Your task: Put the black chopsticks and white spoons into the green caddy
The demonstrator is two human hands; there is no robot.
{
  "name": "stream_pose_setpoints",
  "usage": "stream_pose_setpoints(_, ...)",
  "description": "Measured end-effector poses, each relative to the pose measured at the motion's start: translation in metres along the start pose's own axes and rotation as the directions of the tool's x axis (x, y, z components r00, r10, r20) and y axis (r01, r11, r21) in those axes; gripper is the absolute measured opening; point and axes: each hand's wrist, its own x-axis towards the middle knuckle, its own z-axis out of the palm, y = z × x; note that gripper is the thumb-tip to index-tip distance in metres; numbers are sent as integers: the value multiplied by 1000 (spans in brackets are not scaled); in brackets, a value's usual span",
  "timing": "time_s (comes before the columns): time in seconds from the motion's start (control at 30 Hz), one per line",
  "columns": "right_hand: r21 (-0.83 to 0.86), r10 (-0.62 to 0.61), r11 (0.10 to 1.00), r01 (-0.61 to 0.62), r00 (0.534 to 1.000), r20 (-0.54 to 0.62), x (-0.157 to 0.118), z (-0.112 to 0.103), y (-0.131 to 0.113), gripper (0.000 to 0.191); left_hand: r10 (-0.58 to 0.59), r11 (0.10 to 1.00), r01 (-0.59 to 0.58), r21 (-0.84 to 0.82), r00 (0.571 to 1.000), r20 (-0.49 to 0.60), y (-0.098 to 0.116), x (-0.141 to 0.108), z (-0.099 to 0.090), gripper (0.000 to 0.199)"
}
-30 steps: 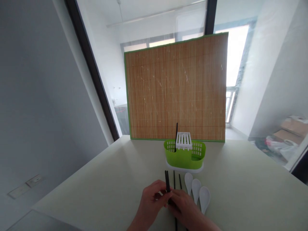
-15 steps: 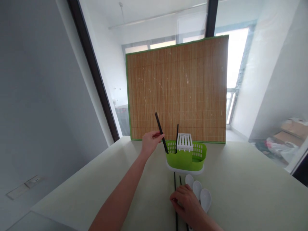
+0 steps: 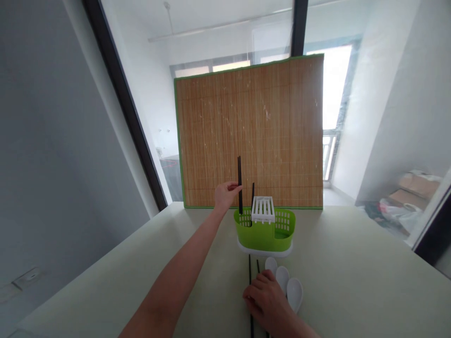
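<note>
The held chopsticks (image 3: 241,203), a black pair, stand nearly upright over the left end of the green basket (image 3: 259,240). Their lower tips are at the level of its rim; whether they have passed inside cannot be told. The left hand (image 3: 224,196) is narrow, pinching the pair between thumb and fingers around mid-length, just left of the basket.

Handling, as judged: the near-vertical attitude suits the narrow opening. The pinch should be firm enough that neither stick slides or splays, and both tips should be within the rim before the fingers loosen. A tilt could catch a tip on the perforated wall. Any downward motion is best slow and straight, without pushing the light basket.

Beside the pair, a dark upright stick (image 3: 252,191) stands in the same end of the basket, next to the white rack (image 3: 263,218) at its middle. Clearance from both is advisable.

In front of the basket, the right hand (image 3: 266,293) lies low with fingers curled, over the loose chopsticks (image 3: 250,270); whether it grips one cannot be told. Three white spoons (image 3: 294,292) lie to its right, so sideways movement there should be small. All rest on the pale bench (image 3: 327,263); a bamboo mat (image 3: 246,117) stands behind the basket.
</note>
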Motion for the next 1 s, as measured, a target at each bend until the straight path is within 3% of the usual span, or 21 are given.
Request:
stream_pose_setpoints(0.27, -12, -10, 1000, 10, 1000, 11, -1, 5, 3, 8, -65, 983, 24, 184, 973, 221, -26, -17, 32, 22)
stream_pose_setpoints(0.5, -21, -3, 1000, 4, 999, 41, -3, 3, 1, 8, -70, 960, -22, 277, 945, 320, -32, -16, 47, 16)
stream_pose_setpoints(0.8, -34, -2, 999, 3, 999, 48, 0, 0, 0, 8, -24, 955, -54, 290, 965, 260, -27, -22, 48, 37)
stream_pose_setpoints(1.0, -21, 0, 1000, 0, 1000, 5, -1, 1, 2, 8, 7, 964, -52, 260, 985, 170, -16, -36, 33, 38)
